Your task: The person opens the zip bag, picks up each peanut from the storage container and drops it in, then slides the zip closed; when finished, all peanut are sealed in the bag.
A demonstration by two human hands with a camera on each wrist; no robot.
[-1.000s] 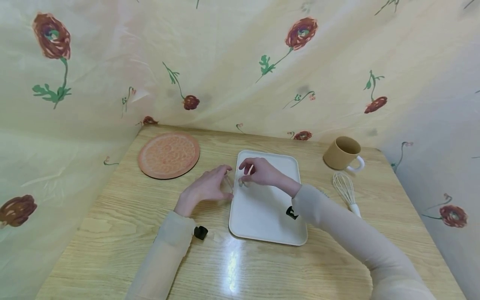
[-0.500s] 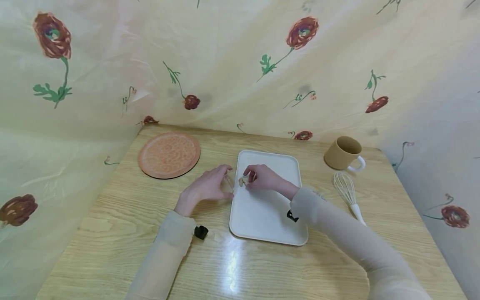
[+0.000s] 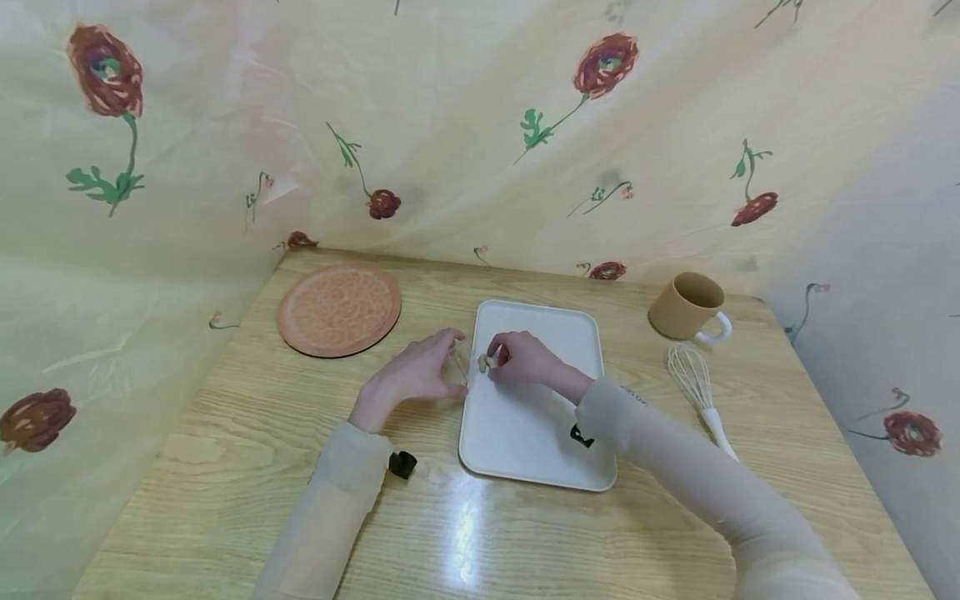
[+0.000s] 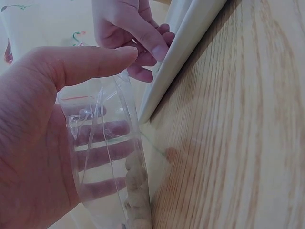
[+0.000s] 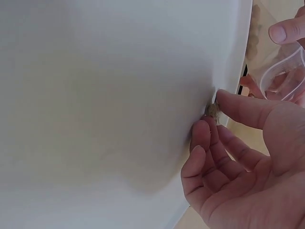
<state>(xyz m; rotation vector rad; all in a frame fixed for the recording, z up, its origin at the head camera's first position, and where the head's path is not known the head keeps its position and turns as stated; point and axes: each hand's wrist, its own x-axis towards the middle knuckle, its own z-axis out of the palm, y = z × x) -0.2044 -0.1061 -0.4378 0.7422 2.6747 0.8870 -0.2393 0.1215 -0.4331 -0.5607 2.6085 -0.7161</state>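
Note:
My left hand (image 3: 416, 371) curves round a clear plastic bag (image 4: 107, 138), just off the white tray's left edge. In the left wrist view, the fingers show through the bag and the thumb spans its mouth. Several knobbly beige, nut-like pieces (image 4: 137, 191) lie along one side inside it. Over the left part of the white tray (image 3: 536, 454), my right hand (image 3: 528, 358) pinches a small beige-brown, nut-like piece (image 5: 213, 110) between thumb and fingertips, low against the tray. A similar beige piece (image 3: 482, 364) lies beside those fingertips; its exact kind is too small to tell.
A round orange-pink mat (image 3: 339, 311) lies at the back left of the wooden table (image 3: 405, 533). At the right stand a tan mug (image 3: 684, 306) with a white handle and, nearer, a white whisk (image 3: 692, 379), partly behind the right forearm. Patterned cloth (image 3: 450, 125) hangs behind.
My right hand has drawn slightly to the right over the tray, and its fingers have come together. The beige piece at the tray's left edge shows more plainly. The left hand keeps its place.

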